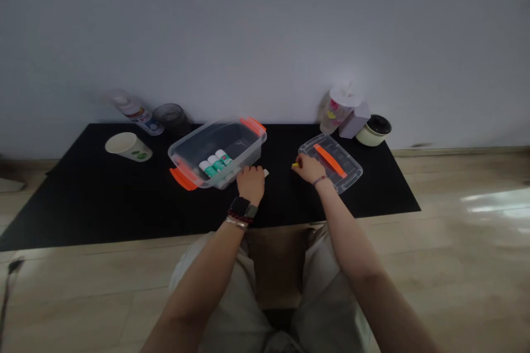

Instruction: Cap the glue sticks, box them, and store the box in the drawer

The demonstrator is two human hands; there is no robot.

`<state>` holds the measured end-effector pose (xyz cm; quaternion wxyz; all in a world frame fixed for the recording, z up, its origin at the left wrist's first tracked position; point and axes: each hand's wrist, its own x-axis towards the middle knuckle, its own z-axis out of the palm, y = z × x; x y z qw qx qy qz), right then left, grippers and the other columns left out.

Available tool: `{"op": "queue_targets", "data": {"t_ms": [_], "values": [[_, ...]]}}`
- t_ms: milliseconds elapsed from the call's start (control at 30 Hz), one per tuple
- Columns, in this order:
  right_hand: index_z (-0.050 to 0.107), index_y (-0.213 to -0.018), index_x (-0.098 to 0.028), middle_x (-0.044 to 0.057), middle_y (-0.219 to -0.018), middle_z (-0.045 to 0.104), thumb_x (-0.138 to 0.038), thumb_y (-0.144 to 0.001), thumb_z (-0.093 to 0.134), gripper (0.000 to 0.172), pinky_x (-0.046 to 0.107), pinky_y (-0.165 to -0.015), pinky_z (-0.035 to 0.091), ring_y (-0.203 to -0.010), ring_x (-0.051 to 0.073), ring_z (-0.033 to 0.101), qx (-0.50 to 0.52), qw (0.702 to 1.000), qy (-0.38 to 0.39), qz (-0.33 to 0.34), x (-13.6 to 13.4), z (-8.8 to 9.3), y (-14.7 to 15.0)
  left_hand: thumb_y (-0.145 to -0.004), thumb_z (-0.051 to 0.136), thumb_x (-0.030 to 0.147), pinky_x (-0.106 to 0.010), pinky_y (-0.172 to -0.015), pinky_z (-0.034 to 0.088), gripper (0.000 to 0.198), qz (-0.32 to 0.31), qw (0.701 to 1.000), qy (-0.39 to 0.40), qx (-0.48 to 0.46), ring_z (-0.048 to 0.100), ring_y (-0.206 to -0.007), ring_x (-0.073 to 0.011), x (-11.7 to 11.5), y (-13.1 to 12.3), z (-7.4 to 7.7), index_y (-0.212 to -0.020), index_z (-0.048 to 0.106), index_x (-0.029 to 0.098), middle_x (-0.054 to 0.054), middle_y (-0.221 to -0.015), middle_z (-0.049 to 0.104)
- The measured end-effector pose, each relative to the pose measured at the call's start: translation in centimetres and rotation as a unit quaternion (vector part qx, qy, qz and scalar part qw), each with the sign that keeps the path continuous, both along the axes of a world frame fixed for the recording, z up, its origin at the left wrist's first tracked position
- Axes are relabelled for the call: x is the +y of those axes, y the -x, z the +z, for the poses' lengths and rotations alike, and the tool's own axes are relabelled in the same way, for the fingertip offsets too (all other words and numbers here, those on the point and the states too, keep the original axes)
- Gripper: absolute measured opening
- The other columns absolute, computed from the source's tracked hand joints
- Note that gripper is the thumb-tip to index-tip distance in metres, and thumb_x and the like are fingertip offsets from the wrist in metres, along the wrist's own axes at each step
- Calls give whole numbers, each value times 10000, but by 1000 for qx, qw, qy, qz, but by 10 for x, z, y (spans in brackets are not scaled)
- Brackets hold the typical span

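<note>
A black mat [124, 204] on a wood-look floor [455, 270], up against a pale wall [265, 27]. Along the mat's far edge and the foot of the wall, a blurred spray bottle [136, 114], a dark tumbler [170, 118], a plastic cup with a domed lid [337, 110], a lilac carton [354, 120] and a cream pot with a black lid [375, 130]. Nearer the left side of the mat, a paper cup [128, 146] on its side.

Mid-mat, a clear plastic storage box [244, 149] with orange handles, open, its long axis running from near left to far right. Inside, a row of green-labelled glue sticks [215, 165] against the near wall. Off to the right, well apart from the box, its clear lid [350, 168] with an orange strip.

The left hand [250, 183], the nearer to the box, just beside the box's near right corner, fingers curled down, a small white item [266, 173] showing past them; whether gripped or only touched, impossible to tell. The right hand [308, 169], the nearer to the lid, over the lid's left edge, fingers closed on a small yellow item [295, 165], its tip pointing left toward the box.
</note>
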<state>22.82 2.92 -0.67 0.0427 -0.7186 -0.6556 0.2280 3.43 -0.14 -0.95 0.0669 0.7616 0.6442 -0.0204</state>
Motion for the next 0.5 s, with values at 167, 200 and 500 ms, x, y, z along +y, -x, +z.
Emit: {"op": "queue_targets", "data": {"t_ms": [167, 200, 500], "values": [[649, -1084, -167, 30, -893, 679, -335, -925, 574, 243, 246, -690, 495, -710, 120, 622, 241, 966, -92, -9, 6, -6, 5, -944, 517, 299, -371, -840, 486, 250, -9, 982, 32, -184, 643, -1012, -270, 2, 1, 2, -1130, 610, 161, -131, -1088, 691], [646, -1074, -160, 21, -871, 668, -347, -925, 563, 254, 232, -640, 486, -642, 99, 592, 290, 953, -93, -14, 7, -6, 6, -939, 531, 312, -348, -834, 495, 246, -14, 967, 50, -251, 654, -992, -245, 2, 1, 0, -1129, 606, 176, -112, -1088, 696], [625, -988, -167, 5, -828, 652, -387, -809, 660, 286, 196, -518, 437, -582, 76, 526, 475, 879, -27, 1, 0, 11, 10, -857, 635, 488, -315, -736, 554, 423, 0, 794, 159, -586, 697, -857, -199, 5, -1, -11, -1111, 608, 151, -104, -1059, 686]]}}
